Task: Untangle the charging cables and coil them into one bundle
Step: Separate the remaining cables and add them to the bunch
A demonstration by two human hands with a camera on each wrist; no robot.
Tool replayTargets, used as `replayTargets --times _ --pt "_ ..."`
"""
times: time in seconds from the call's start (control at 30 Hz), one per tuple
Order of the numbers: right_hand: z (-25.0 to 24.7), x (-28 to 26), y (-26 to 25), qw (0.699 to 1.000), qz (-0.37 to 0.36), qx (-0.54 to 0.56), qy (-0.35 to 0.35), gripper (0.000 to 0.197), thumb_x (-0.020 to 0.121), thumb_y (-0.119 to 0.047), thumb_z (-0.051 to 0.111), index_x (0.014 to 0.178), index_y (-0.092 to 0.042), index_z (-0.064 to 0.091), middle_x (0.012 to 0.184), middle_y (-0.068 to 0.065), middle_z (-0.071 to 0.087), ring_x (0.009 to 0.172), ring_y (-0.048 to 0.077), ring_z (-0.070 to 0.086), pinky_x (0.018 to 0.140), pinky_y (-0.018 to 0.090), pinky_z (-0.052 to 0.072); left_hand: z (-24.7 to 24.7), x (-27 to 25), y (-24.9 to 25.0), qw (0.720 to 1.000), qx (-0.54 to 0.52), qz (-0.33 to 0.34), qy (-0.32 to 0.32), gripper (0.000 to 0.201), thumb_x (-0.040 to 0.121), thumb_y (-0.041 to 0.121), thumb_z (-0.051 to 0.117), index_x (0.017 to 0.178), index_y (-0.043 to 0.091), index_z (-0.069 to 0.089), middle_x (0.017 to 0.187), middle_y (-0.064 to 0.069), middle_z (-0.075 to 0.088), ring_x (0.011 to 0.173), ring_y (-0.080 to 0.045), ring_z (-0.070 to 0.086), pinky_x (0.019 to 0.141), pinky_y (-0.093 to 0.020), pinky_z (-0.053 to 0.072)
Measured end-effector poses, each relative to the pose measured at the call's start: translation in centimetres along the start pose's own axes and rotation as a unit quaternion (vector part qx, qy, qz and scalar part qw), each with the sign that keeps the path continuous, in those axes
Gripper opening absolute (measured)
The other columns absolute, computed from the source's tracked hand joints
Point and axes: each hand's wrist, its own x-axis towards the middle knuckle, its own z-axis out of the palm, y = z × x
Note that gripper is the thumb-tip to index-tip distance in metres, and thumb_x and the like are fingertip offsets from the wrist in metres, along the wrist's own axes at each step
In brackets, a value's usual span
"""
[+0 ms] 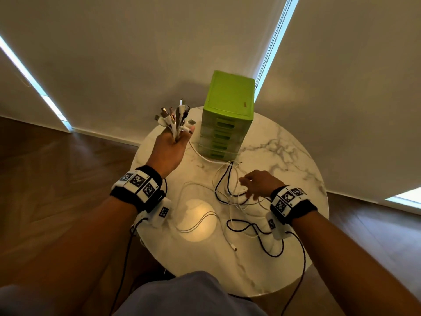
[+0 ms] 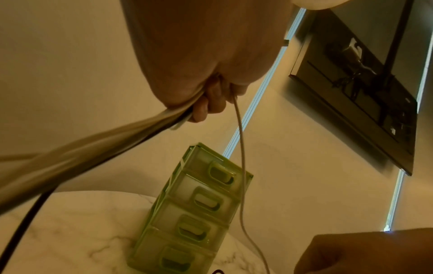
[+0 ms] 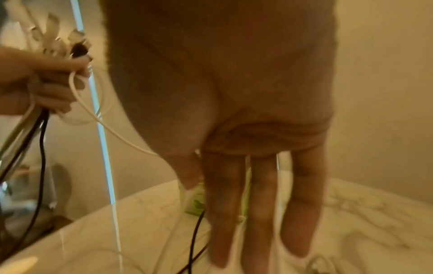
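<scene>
My left hand (image 1: 169, 148) is raised over the table's far left edge and grips a bunch of white and black charging cables just below their plugs (image 1: 174, 117), which fan out upward. In the left wrist view the gripped cables (image 2: 93, 148) stream back out of the fist. One white cable (image 1: 200, 155) sags from that hand to the table. Loose white and black cable loops (image 1: 230, 192) lie tangled on the marble. My right hand (image 1: 247, 188) hovers low over those loops. Its fingers (image 3: 257, 204) are straight, point down at the tabletop and hold nothing.
A green plastic drawer unit (image 1: 227, 119) stands at the back of the round marble table (image 1: 291, 160), just beyond the hanging cable. More cable, with a white plug (image 1: 233, 247), trails toward the near edge. Wooden floor surrounds the table and blinds hang behind it.
</scene>
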Motion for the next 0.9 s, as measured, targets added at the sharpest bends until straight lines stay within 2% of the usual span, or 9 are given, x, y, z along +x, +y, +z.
replayTargets --times 0.1,0.23,0.37,0.43,0.5,0.57,0.7,0.77,0.9 --pt "-0.3 0.4 -0.7 0.984 0.029 -0.129 0.116 0.050 0.092 -0.053 0.060 0.129 -0.020 0.057 0.129 0.011 0.060 0.113 0.032 0.061 0.091 0.039 0.051 -0.6 -0.4 0.1 1.000 -0.016 -0.007 -0.011 0.041 0.096 0.051 0.058 0.098 0.011 0.064 0.071 -0.017 0.056 0.064 -0.018 0.048 0.072 -0.045 0.049" --pt "2.0 0.7 -4.3 0.968 -0.228 0.052 0.088 0.083 0.084 -0.046 0.076 0.153 -0.029 0.032 0.152 0.003 0.034 0.102 0.024 0.064 0.092 0.037 0.056 -1.9 -0.8 0.0 0.998 -0.056 -0.029 -0.016 0.061 0.088 0.063 0.058 0.093 0.003 0.061 0.057 0.008 0.044 0.052 -0.012 0.040 0.062 -0.034 0.035" --pt "4.9 0.3 -10.2 0.923 -0.370 0.092 0.050 0.066 0.093 -0.033 0.070 0.151 -0.025 0.039 0.144 -0.003 0.041 0.096 0.011 0.061 0.078 0.009 0.051 -3.6 -1.9 0.6 0.996 -0.080 -0.024 -0.033 0.030 0.098 0.042 0.060 0.082 0.017 0.059 0.050 0.013 0.042 0.048 -0.006 0.037 0.055 -0.025 0.033" --pt "5.6 0.6 -12.2 0.913 -0.394 0.069 0.084 0.043 0.099 -0.029 0.062 0.140 -0.019 0.053 0.134 0.004 0.055 0.094 0.010 0.057 0.080 0.012 0.050 -4.6 -2.3 0.6 0.995 -0.086 -0.013 -0.042 0.022 0.099 0.038 0.061 0.081 0.026 0.059 0.049 0.013 0.042 0.047 -0.004 0.037 0.053 -0.021 0.033" --pt "5.5 1.1 -13.7 0.894 -0.430 0.033 0.121 0.024 0.103 -0.026 0.054 0.118 -0.013 0.067 0.110 0.009 0.067 0.087 0.016 0.059 0.082 0.035 0.054 -5.9 -2.7 0.4 0.996 -0.085 -0.021 -0.027 0.023 0.098 0.038 0.062 0.079 0.027 0.057 0.048 0.012 0.041 0.045 -0.004 0.035 0.050 -0.020 0.032" --pt "4.7 2.0 -14.7 0.881 -0.448 -0.012 0.154 0.029 0.104 -0.030 0.047 0.107 -0.011 0.069 0.094 0.011 0.068 0.082 0.026 0.060 0.078 0.046 0.053 -7.6 -3.0 0.0 0.996 -0.083 -0.037 -0.010 0.030 0.099 0.036 0.060 0.072 0.026 0.052 0.045 0.011 0.037 0.042 -0.004 0.032 0.046 -0.018 0.030" --pt "1.7 3.0 -16.6 0.869 -0.447 -0.032 0.212 0.030 0.103 -0.030 0.049 0.114 -0.013 0.071 0.094 0.014 0.070 0.085 0.034 0.065 0.078 0.044 0.053 -10.8 -3.5 -1.3 0.993 -0.081 -0.074 0.047 0.039 0.101 0.040 0.055 0.081 0.007 0.062 0.055 -0.002 0.040 0.049 -0.012 0.037 0.049 -0.021 0.033" --pt "1.0 2.8 -18.2 0.871 -0.448 0.003 0.201 0.027 0.104 -0.023 0.050 0.119 -0.012 0.069 0.101 0.009 0.073 0.086 0.025 0.067 0.082 0.038 0.054 -12.2 -3.8 -2.1 0.990 -0.097 -0.079 0.065 0.038 0.104 0.040 0.051 0.091 0.008 0.067 0.061 -0.010 0.041 0.053 -0.017 0.038 0.051 -0.026 0.034" --pt "3.3 2.7 -22.1 0.883 -0.443 0.091 0.129 0.027 0.107 -0.020 0.044 0.127 -0.015 0.061 0.100 -0.003 0.071 0.081 0.006 0.068 0.083 0.027 0.056 -15.1 -4.8 -3.3 0.980 -0.151 -0.092 0.088 0.032 0.106 0.036 0.045 0.090 0.014 0.062 0.054 0.009 0.038 0.045 -0.005 0.033 0.046 -0.019 0.029"
